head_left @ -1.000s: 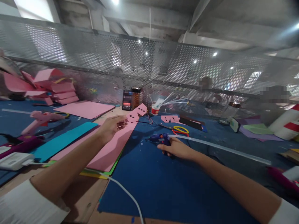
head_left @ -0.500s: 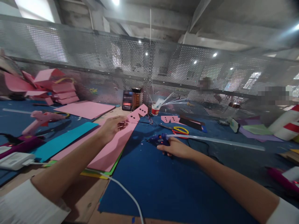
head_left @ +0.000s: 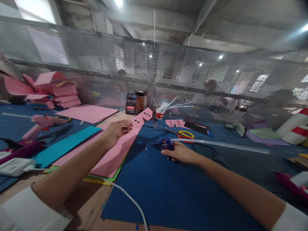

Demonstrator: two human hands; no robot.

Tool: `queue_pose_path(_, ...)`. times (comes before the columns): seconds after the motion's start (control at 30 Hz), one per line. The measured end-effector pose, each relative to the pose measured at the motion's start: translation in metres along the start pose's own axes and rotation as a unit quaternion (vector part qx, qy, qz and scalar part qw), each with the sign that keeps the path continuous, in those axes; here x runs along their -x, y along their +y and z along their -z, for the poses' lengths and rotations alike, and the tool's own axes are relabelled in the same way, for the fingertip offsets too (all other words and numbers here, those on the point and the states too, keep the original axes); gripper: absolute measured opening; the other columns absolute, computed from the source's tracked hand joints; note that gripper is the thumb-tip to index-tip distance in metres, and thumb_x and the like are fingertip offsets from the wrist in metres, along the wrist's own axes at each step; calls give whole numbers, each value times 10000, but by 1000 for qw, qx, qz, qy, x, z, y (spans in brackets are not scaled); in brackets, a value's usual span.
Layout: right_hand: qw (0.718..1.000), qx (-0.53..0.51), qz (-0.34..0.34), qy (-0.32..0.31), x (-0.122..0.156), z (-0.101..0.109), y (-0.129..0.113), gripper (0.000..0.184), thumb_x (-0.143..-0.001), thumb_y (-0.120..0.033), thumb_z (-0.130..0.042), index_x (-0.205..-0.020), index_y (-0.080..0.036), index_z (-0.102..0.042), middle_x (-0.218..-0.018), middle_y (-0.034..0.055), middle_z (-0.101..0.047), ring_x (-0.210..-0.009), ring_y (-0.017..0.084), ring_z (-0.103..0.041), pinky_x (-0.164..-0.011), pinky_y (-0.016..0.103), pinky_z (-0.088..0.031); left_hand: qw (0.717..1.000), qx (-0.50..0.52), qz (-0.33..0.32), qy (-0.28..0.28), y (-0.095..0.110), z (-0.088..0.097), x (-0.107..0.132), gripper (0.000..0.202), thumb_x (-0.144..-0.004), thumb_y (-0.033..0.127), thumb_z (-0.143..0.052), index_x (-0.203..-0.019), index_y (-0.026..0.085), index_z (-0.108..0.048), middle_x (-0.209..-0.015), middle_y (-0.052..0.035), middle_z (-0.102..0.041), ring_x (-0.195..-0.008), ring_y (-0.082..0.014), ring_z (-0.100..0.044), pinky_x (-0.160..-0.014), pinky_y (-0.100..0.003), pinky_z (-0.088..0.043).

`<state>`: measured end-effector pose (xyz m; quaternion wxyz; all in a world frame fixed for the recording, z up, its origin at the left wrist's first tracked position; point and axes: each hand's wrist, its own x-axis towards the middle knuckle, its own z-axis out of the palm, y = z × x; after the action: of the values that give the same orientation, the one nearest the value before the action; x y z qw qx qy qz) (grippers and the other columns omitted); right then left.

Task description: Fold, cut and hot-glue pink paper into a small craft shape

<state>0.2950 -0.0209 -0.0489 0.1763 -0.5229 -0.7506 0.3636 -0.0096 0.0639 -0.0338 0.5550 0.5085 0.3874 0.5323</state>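
My left hand [head_left: 119, 131] pinches the near end of a folded pink paper piece [head_left: 145, 114] with black diamond marks, holding it above pink sheets [head_left: 113, 154]. My right hand [head_left: 178, 152] is wrapped round a dark blue hot glue gun [head_left: 163, 144], its nozzle pointing left toward the paper piece but apart from it. A long clear glue stick [head_left: 223, 145] sticks out of the gun's back to the right. Just beyond the gun lie yellow and red handled scissors [head_left: 185, 134]. Another pink piece with black diamonds [head_left: 174, 123] rests behind them.
A pink glue gun [head_left: 39, 123], a teal paper strip [head_left: 69, 144] and a white plug [head_left: 15, 166] are at the left. A white cable [head_left: 130, 195] crosses the front. At the back stand a phone [head_left: 131, 103], a brown jar [head_left: 140, 102] and a cup of glue sticks [head_left: 159, 113].
The outer end of the glue stick and my right forearm have shifted slightly left. My left hand and the paper piece stay put.
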Motion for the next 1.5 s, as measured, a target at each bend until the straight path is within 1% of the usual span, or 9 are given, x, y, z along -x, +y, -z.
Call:
queue_pose_path(0.27,999,-40,7,22,9,-1,-1,370,-893,-522,-589,-870,-154,-627,-739,38,-660,-545,93,-560,-482,190,-436,1000,1,1,6,-2,1,-2,306,-682,384,-806,-830,132,-716,-848,-50,-674,-769,-159,-622,-723,-270,-491)
queue_pose_path(0.53,993,-98,14,58,34,-1,-4,334,-890,-491,-617,-916,-158,-604,-772,30,-660,-547,86,-551,-525,211,-449,1000,-20,14,12,-5,-2,-1,316,-638,383,-825,-812,143,-716,-862,-61,-687,-772,-171,-627,-708,-281,-479)
queue_pose_path(0.63,990,-118,24,70,47,-1,-6,334,-898,-500,-608,-963,-172,-597,-794,21,-659,-548,83,-543,-542,219,-457,999,-35,15,-4,-2,-12,7,278,-678,386,-800,-806,154,-716,-863,-51,-688,-767,-158,-617,-737,-285,-468)
queue_pose_path(0.8,985,-138,29,95,65,-3,-13,323,-896,-497,-614,-948,-179,-597,-779,13,-654,-556,89,-538,-556,231,-452,996,-63,22,-54,4,-35,28,223,-706,368,-785,-767,166,-713,-801,-34,-673,-747,-154,-599,-760,-295,-454)
queue_pose_path(0.97,984,-134,30,113,73,-5,-18,350,-895,-528,-601,-927,-179,-621,-815,20,-662,-581,96,-540,-575,241,-453,991,-83,21,-103,6,-52,41,227,-717,396,-763,-741,177,-710,-708,-15,-633,-716,-159,-573,-709,-284,-440)
queue_pose_path(1.2,984,-121,36,129,74,-7,-19,362,-894,-528,-602,-883,-168,-637,-803,23,-650,-621,110,-555,-580,235,-459,986,-94,22,-139,7,-55,44,204,-736,367,-751,-772,170,-714,-737,-13,-625,-736,-151,-556,-727,-272,-437)
queue_pose_path(1.33,980,-129,43,144,77,-9,-21,358,-875,-533,-626,-884,-175,-621,-775,13,-614,-649,125,-550,-579,236,-456,986,-91,23,-138,9,-57,48,187,-732,357,-753,-772,178,-717,-737,-11,-626,-736,-152,-548,-733,-273,-433)
queue_pose_path(1.4,980,-117,56,148,79,-8,-22,337,-875,-522,-628,-882,-186,-602,-744,-3,-577,-636,124,-521,-556,231,-431,986,-92,21,-136,11,-59,50,177,-732,354,-749,-771,183,-720,-730,-13,-627,-729,-158,-547,-726,-277,-432)
queue_pose_path(1.5,980,-74,102,152,79,-6,-22,322,-901,-508,-593,-829,-195,-569,-714,-17,-520,-623,118,-463,-536,228,-376,986,-96,19,-136,12,-60,51,162,-738,346,-741,-768,188,-723,-728,-18,-631,-725,-169,-554,-722,-288,-433)
